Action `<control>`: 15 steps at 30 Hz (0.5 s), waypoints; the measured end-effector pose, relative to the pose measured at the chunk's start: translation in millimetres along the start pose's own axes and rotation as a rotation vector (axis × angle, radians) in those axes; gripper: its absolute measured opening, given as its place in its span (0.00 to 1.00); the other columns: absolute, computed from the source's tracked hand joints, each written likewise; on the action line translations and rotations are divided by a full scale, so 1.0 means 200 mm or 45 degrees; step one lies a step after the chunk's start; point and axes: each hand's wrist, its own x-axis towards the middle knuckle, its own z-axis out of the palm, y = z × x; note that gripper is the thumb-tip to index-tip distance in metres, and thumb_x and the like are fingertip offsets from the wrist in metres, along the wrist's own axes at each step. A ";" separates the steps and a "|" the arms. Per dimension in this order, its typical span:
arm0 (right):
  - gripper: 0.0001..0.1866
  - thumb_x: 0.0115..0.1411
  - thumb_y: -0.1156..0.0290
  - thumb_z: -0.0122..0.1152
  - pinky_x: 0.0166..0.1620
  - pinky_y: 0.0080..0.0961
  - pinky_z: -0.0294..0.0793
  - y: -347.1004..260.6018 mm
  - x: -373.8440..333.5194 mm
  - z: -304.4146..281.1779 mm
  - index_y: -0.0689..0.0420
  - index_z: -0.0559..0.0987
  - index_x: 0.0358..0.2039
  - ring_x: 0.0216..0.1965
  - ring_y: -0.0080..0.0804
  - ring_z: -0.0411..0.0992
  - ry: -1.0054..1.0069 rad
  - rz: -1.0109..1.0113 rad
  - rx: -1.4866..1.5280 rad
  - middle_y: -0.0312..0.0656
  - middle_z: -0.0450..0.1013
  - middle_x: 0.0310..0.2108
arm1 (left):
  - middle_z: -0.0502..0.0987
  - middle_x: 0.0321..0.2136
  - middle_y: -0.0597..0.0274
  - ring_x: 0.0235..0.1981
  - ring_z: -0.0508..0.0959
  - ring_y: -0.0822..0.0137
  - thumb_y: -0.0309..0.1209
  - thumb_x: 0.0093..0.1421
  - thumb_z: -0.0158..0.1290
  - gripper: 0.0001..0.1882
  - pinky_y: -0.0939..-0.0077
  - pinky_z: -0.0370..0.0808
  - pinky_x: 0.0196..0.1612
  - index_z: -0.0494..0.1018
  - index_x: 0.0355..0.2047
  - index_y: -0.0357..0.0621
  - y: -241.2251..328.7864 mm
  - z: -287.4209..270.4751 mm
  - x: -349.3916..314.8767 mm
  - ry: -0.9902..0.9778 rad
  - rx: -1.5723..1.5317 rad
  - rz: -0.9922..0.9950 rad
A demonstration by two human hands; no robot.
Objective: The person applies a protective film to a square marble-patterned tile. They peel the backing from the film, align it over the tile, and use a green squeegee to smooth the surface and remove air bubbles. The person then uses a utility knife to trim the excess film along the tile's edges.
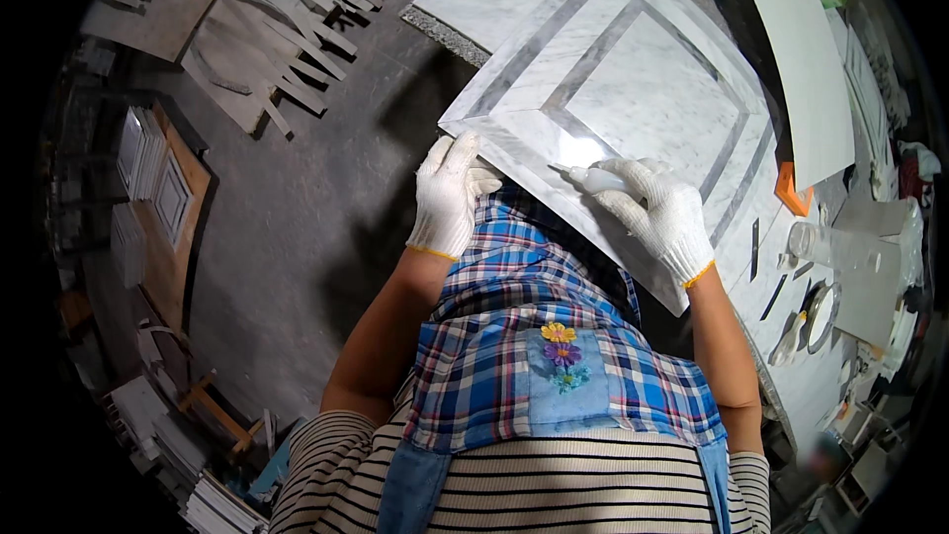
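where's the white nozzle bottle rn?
Head view, just right of centre: the white nozzle bottle is in the gloved right hand, tip pointing left, over the near side of the grey-striped marble panel.

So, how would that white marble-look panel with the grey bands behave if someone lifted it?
The marble-look panel is probably stiff, as it lies flat without visible sag. Its stone-like veining suggests it's heavy and might chip at the corners. The glossy bright spot hints at a slippery face.

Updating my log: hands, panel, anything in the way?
Left hand at panel edge. Right hand gripping white bottle, nozzle over panel. Dark strips rightward, apart from hands.
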 end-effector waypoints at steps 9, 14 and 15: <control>0.18 0.61 0.51 0.59 0.42 0.41 0.74 -0.03 0.07 -0.01 0.46 0.82 0.46 0.38 0.47 0.76 -0.021 -0.044 -0.018 0.45 0.77 0.32 | 0.79 0.30 0.61 0.24 0.78 0.74 0.34 0.68 0.52 0.12 0.80 0.76 0.27 0.74 0.45 0.38 0.02 0.05 0.01 0.119 -0.139 -0.007; 0.19 0.61 0.49 0.58 0.42 0.42 0.74 -0.05 0.10 -0.02 0.46 0.83 0.46 0.38 0.47 0.76 -0.078 -0.044 -0.013 0.46 0.77 0.32 | 0.80 0.39 0.56 0.33 0.81 0.68 0.37 0.71 0.48 0.18 0.76 0.78 0.34 0.70 0.54 0.36 -0.01 0.00 0.04 0.046 -0.052 -0.008; 0.20 0.61 0.49 0.58 0.42 0.41 0.74 -0.06 0.11 -0.03 0.47 0.83 0.46 0.38 0.47 0.76 -0.088 -0.036 -0.016 0.46 0.77 0.32 | 0.80 0.39 0.56 0.33 0.81 0.68 0.37 0.71 0.48 0.18 0.76 0.78 0.34 0.70 0.54 0.36 -0.01 -0.01 0.05 0.052 -0.052 -0.006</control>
